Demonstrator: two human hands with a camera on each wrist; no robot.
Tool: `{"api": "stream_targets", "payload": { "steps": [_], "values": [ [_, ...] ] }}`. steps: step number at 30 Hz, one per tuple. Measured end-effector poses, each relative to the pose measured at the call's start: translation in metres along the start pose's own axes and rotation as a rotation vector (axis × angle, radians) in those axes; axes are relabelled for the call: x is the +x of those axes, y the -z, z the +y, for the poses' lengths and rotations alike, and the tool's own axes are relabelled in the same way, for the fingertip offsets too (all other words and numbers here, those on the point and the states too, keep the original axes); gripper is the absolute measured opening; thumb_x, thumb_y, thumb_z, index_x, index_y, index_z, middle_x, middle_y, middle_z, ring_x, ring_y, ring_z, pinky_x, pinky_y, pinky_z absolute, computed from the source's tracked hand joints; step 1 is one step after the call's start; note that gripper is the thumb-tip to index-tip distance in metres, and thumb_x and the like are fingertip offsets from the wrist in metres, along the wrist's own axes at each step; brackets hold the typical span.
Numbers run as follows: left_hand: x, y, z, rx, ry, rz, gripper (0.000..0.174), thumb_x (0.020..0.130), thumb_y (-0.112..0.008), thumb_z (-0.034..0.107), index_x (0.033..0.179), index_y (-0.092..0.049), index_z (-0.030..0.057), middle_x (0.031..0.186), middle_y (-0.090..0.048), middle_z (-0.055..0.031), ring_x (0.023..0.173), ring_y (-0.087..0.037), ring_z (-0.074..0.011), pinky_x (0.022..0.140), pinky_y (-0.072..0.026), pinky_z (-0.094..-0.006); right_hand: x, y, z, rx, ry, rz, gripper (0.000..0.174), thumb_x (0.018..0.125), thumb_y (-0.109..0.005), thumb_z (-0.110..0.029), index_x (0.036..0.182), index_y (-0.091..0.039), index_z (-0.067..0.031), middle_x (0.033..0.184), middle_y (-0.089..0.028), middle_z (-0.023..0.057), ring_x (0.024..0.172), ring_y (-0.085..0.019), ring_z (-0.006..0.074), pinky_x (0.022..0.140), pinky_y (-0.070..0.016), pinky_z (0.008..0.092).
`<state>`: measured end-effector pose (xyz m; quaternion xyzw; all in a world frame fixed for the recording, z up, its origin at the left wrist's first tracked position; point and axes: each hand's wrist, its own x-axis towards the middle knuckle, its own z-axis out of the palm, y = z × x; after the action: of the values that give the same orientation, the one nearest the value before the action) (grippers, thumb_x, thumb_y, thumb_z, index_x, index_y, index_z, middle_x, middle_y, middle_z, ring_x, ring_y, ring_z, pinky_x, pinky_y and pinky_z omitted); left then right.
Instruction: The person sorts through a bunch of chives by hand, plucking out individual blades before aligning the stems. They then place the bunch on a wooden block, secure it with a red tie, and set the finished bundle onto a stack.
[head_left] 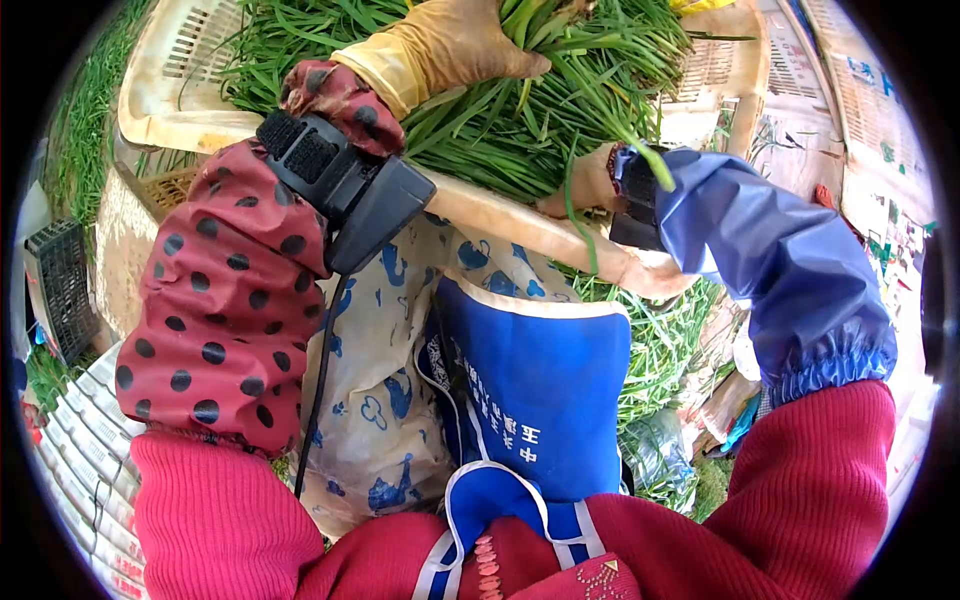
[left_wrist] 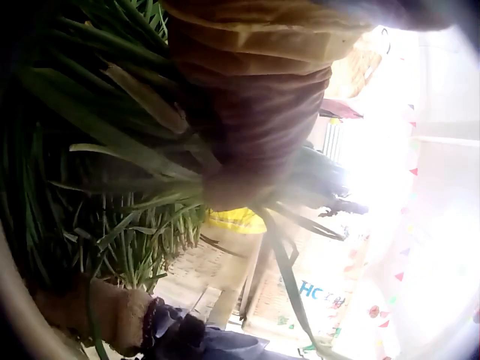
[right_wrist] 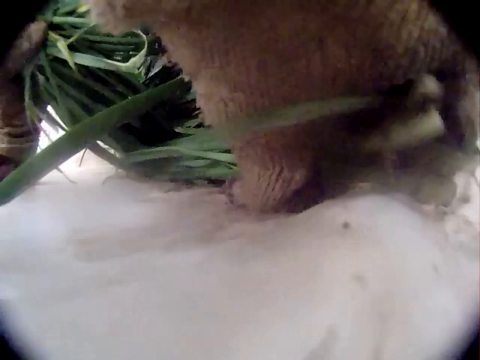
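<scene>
My left hand (head_left: pixel 465 45), in a yellow-brown glove, grips a bunch of long green leafy stalks (head_left: pixel 545 30) above the far part of a cream plastic crate (head_left: pixel 520 218). In the left wrist view, leaves (left_wrist: pixel 127 157) stick out on both sides of the glove. Many more chive-like greens (head_left: pixel 480 130) fill the crate. My right hand (head_left: pixel 588 182), in a brown knit glove, is at the crate's near rim, beside the greens. In the right wrist view a green leaf (right_wrist: pixel 97 131) crosses in front of that glove; its fingers are mostly hidden, so I cannot tell whether they hold anything.
A blue apron (head_left: pixel 550 390) with white lettering hangs over patterned cloth (head_left: pixel 375 400) below the crate. Loose greens (head_left: pixel 670 350) lie at the lower right. A black crate (head_left: pixel 62 285) stands at the left. A yellow item (head_left: pixel 700 5) shows at the crate's far edge.
</scene>
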<state>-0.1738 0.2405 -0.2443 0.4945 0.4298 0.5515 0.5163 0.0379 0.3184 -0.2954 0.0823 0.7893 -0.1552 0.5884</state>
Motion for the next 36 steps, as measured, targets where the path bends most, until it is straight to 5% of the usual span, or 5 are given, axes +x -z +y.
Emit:
{"api": "stream_targets", "payload": {
  "steps": [8, 13, 26, 29, 36],
  "values": [
    [-0.001, 0.000, 0.008, 0.083, 0.005, -0.112, 0.090, 0.070, -0.074, -0.010, 0.149, -0.030, 0.0016, 0.131, -0.053, -0.0056, 0.118, -0.051, -0.0150, 0.103, -0.0432, -0.0302, -0.031, 0.070, 0.037, -0.261, 0.978, -0.040, 0.016, 0.071, -0.068, -0.017, 0.084, -0.062, -0.0088, 0.076, -0.063, 0.0096, 0.070, -0.061, 0.0289, 0.058, -0.0462, 0.0400],
    [-0.002, 0.000, 0.022, 0.032, 0.115, -0.167, 0.092, 0.070, -0.079, -0.005, 0.148, -0.031, 0.0041, 0.132, -0.054, -0.0053, 0.116, -0.052, -0.0149, 0.101, -0.0445, -0.0308, -0.095, 0.117, 0.041, -0.081, 0.575, 0.595, 0.017, 0.072, -0.069, -0.009, 0.089, -0.066, -0.0047, 0.077, -0.065, 0.0086, 0.074, -0.064, 0.0242, 0.062, -0.0504, 0.0348],
    [-0.005, 0.017, 0.032, 0.212, 0.223, -0.232, 0.068, 0.068, -0.083, 0.005, 0.130, -0.055, 0.0036, 0.118, -0.063, -0.0025, 0.110, -0.055, -0.0151, 0.096, -0.0461, -0.0332, -0.112, 0.098, 0.025, 0.405, 0.668, 0.857, 0.011, 0.081, -0.065, 0.000, 0.092, -0.070, -0.0018, 0.085, -0.071, 0.0081, 0.074, -0.067, 0.0200, 0.068, -0.0569, 0.0304],
    [-0.008, 0.004, 0.038, 0.276, 0.141, -0.207, 0.068, 0.066, -0.084, 0.006, 0.128, -0.056, 0.0037, 0.117, -0.064, -0.0034, 0.108, -0.056, -0.0158, 0.097, -0.0463, -0.0326, -0.128, 0.089, 0.010, 1.782, 0.594, 0.118, 0.020, 0.088, -0.059, -0.008, 0.105, -0.066, -0.0004, 0.095, -0.070, 0.0117, 0.080, -0.068, 0.0247, 0.072, -0.0581, 0.0356],
    [-0.017, -0.005, 0.036, 0.346, 0.196, 0.062, 0.061, 0.074, -0.084, 0.010, 0.128, -0.056, 0.0008, 0.112, -0.066, -0.0039, 0.102, -0.060, -0.0163, 0.092, -0.0493, -0.0321, -0.123, 0.031, 0.055, 1.947, 0.589, 0.278, 0.028, 0.095, -0.059, -0.026, 0.112, -0.064, -0.0036, 0.114, -0.066, 0.0130, 0.092, -0.069, 0.0215, 0.070, -0.0566, 0.0314]
  ]
}}
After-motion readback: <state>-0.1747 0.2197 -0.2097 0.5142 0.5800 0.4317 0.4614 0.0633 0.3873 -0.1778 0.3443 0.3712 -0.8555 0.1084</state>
